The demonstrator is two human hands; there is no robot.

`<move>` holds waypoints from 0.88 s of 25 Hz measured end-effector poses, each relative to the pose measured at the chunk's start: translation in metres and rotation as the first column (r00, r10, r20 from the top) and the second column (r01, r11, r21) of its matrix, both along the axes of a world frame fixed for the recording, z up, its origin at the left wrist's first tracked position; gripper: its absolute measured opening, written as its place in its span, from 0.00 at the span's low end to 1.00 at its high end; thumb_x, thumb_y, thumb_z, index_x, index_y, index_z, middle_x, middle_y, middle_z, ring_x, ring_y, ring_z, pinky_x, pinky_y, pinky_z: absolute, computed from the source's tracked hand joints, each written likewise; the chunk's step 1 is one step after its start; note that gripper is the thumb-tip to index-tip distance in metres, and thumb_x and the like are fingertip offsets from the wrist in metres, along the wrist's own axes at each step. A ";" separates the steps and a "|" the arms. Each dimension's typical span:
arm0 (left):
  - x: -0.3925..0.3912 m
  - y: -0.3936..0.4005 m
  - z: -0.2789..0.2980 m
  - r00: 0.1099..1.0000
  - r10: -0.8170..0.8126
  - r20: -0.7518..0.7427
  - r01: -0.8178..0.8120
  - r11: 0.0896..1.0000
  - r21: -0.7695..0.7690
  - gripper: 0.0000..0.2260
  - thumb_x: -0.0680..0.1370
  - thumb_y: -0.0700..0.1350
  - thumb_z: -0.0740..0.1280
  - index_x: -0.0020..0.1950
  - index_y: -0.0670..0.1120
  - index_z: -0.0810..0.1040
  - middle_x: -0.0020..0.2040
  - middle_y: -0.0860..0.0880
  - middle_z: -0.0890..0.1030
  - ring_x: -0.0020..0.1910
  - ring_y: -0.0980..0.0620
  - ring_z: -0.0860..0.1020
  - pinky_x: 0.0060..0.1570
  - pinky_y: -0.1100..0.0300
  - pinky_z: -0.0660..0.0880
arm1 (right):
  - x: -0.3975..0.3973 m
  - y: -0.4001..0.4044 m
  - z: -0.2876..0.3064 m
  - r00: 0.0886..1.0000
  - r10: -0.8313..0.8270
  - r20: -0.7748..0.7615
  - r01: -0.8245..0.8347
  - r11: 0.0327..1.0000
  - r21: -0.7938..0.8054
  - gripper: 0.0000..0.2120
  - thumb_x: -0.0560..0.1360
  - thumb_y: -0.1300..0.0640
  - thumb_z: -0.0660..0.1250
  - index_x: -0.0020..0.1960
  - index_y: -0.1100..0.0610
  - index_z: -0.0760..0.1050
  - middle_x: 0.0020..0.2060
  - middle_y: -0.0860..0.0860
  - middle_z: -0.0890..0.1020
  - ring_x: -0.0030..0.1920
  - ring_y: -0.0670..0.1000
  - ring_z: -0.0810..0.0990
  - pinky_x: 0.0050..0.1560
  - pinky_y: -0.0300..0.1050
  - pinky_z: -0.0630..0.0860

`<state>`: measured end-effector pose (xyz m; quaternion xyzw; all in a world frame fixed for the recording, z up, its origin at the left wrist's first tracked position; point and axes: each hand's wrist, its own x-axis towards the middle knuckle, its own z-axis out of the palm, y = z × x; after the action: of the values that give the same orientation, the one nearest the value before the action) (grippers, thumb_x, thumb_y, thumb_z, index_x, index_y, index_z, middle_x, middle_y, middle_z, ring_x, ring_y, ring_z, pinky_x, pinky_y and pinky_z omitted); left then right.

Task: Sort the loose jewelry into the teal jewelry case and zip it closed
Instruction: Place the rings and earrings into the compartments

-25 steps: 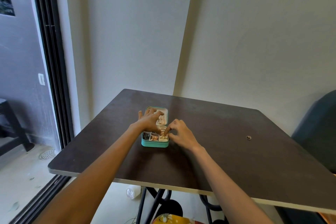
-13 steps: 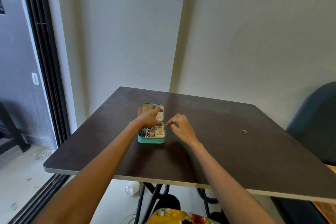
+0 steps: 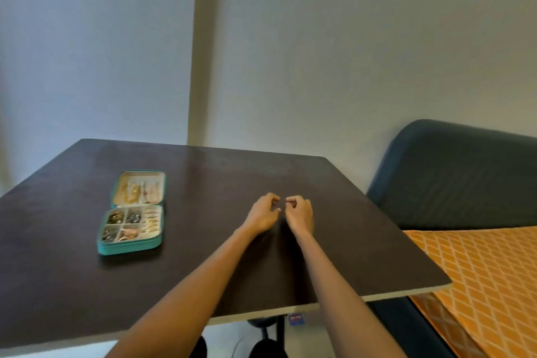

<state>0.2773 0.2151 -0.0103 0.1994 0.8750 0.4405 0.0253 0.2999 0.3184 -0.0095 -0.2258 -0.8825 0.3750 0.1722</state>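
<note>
Both my hands, left point(image 3: 263, 213) and right point(image 3: 299, 212), hover curled near the bench's point(image 3: 363, 241) right edge, perhaps pinching something tiny; I cannot tell. I'd carry it low toward the open teal case point(image 3: 132, 244) by the left edge.

case: 1 point(image 3: 130, 245) (open) | hands: 2 point(image 3: 263, 213) point(image 3: 300, 212) | table: 1 point(image 3: 348, 241)

both your bare forearms reach forward side by side, your left hand point(image 3: 263, 213) and right hand point(image 3: 300, 212) close together, knuckles up, fingers curled inward with fingertips nearly meeting between them; too small and blurred to tell whether either one pinches anything.
</note>
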 end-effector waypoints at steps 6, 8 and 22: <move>-0.027 0.053 0.000 0.999 -0.030 -0.035 0.027 0.996 -0.083 0.19 0.79 0.42 0.62 0.70 0.42 0.66 0.66 0.44 0.72 0.63 0.47 0.72 0.63 0.55 0.69 | -0.011 0.057 -0.006 0.995 -0.095 -0.019 0.096 0.994 0.057 0.15 0.80 0.56 0.60 0.65 0.57 0.70 0.61 0.55 0.71 0.57 0.55 0.75 0.54 0.47 0.71; -0.040 0.057 -0.002 0.997 -0.032 -0.069 0.021 0.988 -0.152 0.19 0.79 0.41 0.62 0.69 0.42 0.67 0.65 0.44 0.73 0.63 0.46 0.72 0.63 0.55 0.69 | -0.020 0.059 -0.007 0.994 -0.096 0.054 0.087 0.984 0.158 0.17 0.80 0.52 0.61 0.66 0.58 0.70 0.62 0.55 0.71 0.57 0.56 0.76 0.52 0.48 0.72; -0.049 0.057 -0.016 0.996 -0.006 0.085 -0.015 0.972 0.236 0.07 0.75 0.43 0.70 0.52 0.48 0.83 0.46 0.51 0.84 0.46 0.56 0.80 0.46 0.64 0.76 | -0.017 0.066 -0.018 0.943 -0.001 -0.333 -0.095 0.957 -0.273 0.04 0.73 0.56 0.71 0.47 0.52 0.83 0.45 0.44 0.81 0.45 0.43 0.79 0.42 0.42 0.79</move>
<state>0.2281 0.2719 -0.0259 0.1801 0.8148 0.5498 0.0377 0.2831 0.3847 -0.0271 -0.1612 -0.7831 0.5345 0.2739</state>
